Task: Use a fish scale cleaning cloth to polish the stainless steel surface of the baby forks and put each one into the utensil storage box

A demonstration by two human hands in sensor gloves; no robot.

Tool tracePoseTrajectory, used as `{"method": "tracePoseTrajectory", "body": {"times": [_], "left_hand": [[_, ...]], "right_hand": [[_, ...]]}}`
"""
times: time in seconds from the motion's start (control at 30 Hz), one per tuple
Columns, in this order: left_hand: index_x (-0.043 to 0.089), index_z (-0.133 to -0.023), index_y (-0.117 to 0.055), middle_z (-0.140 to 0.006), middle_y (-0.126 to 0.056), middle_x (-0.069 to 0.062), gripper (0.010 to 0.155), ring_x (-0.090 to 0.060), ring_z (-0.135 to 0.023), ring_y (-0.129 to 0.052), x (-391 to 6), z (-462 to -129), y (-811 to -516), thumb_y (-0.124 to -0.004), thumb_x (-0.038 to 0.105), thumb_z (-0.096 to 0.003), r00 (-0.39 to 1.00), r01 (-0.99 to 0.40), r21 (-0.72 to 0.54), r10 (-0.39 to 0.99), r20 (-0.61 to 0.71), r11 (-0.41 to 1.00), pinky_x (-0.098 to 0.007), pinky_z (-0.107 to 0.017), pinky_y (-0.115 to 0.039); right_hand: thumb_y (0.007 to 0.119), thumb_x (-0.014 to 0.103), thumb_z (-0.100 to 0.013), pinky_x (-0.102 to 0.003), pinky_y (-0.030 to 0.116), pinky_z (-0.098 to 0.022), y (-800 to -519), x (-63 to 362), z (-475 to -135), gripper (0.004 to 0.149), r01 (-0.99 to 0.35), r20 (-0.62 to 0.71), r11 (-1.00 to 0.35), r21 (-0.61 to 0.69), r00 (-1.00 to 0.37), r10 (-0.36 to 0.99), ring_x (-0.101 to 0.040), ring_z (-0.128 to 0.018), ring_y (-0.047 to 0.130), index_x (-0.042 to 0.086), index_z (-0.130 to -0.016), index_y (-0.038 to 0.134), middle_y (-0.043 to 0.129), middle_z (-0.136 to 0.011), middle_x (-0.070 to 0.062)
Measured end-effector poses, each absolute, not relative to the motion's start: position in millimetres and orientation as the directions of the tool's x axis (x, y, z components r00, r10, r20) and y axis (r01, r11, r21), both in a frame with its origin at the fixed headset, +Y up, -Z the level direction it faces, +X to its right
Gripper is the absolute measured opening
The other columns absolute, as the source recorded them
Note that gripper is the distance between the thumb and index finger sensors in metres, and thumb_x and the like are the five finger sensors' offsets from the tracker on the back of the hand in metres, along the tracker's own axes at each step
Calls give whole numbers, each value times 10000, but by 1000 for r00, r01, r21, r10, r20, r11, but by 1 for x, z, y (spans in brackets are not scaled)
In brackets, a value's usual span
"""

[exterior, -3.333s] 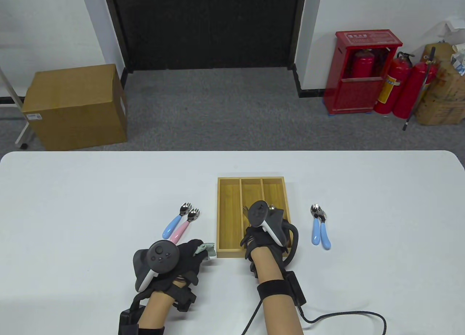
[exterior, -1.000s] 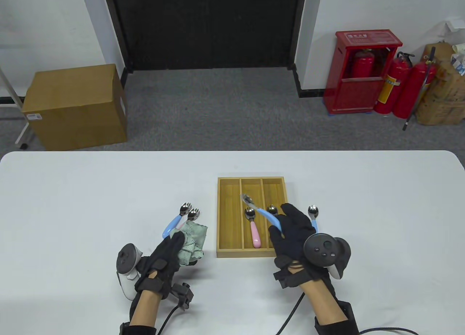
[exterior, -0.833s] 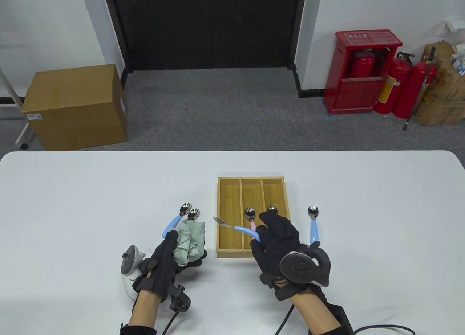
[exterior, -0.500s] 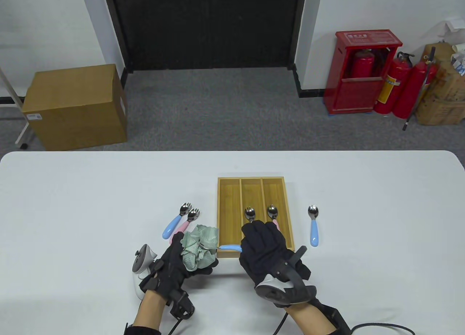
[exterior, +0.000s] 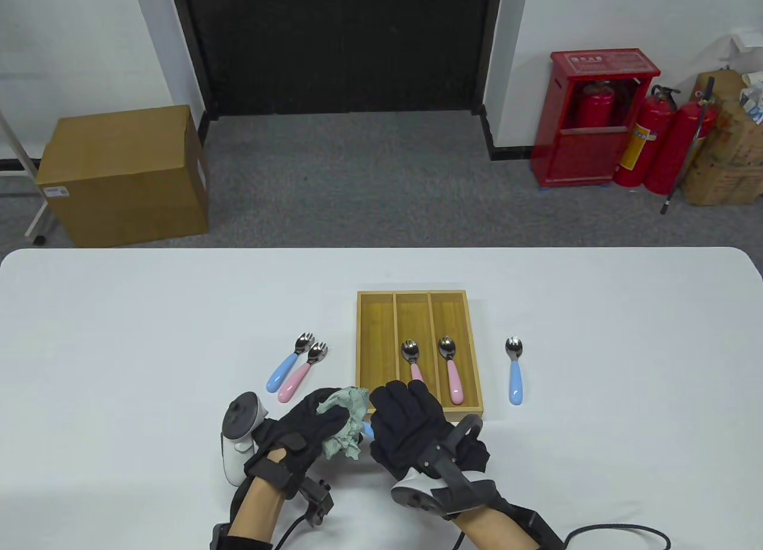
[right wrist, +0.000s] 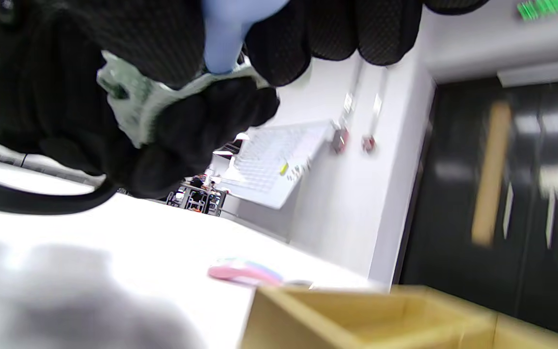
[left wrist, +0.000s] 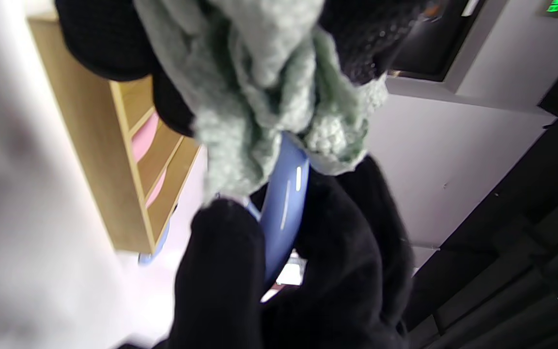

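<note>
On the white table the wooden box already holds two pink-handled forks. Just in front of it, the right hand clamps the blue handle of a fork, while the left hand bunches the green cloth around its steel head. The cloth is soft and conforms; the fork is light, stiff and probably slippery, best held by the thick handle.

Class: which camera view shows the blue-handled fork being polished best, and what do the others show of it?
The left wrist view: the blue-handled fork shows its curved handle emerging from the cleaning cloth. The right wrist view shows only a blue stub between the right hand's fingers. The table view shows just a blue sliver.
</note>
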State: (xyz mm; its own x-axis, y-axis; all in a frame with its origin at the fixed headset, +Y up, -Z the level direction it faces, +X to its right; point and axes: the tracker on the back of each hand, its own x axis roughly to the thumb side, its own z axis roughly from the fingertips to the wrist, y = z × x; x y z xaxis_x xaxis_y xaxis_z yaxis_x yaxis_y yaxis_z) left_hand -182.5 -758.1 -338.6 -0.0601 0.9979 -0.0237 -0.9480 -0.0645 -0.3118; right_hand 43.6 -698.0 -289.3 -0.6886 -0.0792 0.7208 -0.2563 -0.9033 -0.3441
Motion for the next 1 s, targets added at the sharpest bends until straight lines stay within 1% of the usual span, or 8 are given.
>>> {"method": "tracePoseTrajectory", "body": {"times": [0.03,0.1,0.2,0.23,0.3,0.47,0.67,1.0], "left_hand": [[249,-937,-730,-813,-949,-3,467,-202,-618,-1041,-185,-339,-756,-847,393,-507,-43,-956,-291,999,12,-38,-472,-529,-819],[261,-934,-731,-817,-946,5,462,-200,-625,-1037,-188,-339,-753,-845,394,-506,-29,-965,-263,999,40,-18,-473,-541,-814],[259,-938,-718,-829,-930,4,466,-204,-640,-1026,-184,-338,-750,-844,393,-510,-15,-961,-278,998,63,3,-482,-552,-802],[256,-940,-713,-831,-923,2,470,-207,-643,-1020,-183,-338,-749,-843,392,-509,-4,-960,-279,998,69,15,-488,-557,-795],[242,-937,-720,-822,-921,-37,476,-227,-636,-1013,-180,-338,-746,-852,379,-501,30,-953,-297,995,93,56,-509,-557,-779],[204,-920,-757,-768,-958,-45,496,-250,-587,-1031,-171,-334,-732,-893,370,-472,254,-899,-307,943,217,313,-538,-536,-780],[209,-884,-820,-713,-1011,-42,502,-255,-544,-1064,-168,-328,-723,-932,419,-443,448,-834,-207,846,288,512,-538,-508,-803],[244,-851,-911,-666,-1074,-17,466,-233,-504,-1105,-174,-328,-728,-918,401,-412,401,-890,-107,872,281,444,-510,-485,-843]], "right_hand": [[754,450,-446,-679,474,-637,-700,47,-294,554,-307,719,-916,-258,-694,30,-483,-880,612,72,-851,737,555,-1027,-209],[735,442,-450,-691,476,-628,-702,54,-301,545,-375,685,-912,-164,-709,168,-504,-871,617,69,-848,740,559,-1023,-233],[747,403,-440,-711,515,-598,-705,61,-309,512,-496,658,-867,-54,-671,343,-535,-818,688,80,-837,746,611,-992,-266],[752,384,-434,-716,538,-583,-705,62,-310,504,-502,649,-863,-44,-671,358,-539,-790,726,76,-833,748,633,-975,-277],[754,370,-422,-709,595,-560,-706,66,-311,490,-495,640,-868,-50,-683,352,-505,-722,823,94,-827,757,693,-939,-275],[781,315,-384,-668,670,-523,-707,72,-313,461,-473,647,-877,-89,-697,310,-416,-564,944,107,-795,797,793,-845,-263],[788,306,-375,-646,681,-510,-710,70,-311,442,-435,663,-894,-111,-702,259,-382,-484,948,116,-773,820,822,-804,-259],[820,342,-390,-633,702,-484,-703,70,-312,429,-484,668,-869,-105,-682,299,-363,-424,952,110,-749,850,856,-754,-263]]}}
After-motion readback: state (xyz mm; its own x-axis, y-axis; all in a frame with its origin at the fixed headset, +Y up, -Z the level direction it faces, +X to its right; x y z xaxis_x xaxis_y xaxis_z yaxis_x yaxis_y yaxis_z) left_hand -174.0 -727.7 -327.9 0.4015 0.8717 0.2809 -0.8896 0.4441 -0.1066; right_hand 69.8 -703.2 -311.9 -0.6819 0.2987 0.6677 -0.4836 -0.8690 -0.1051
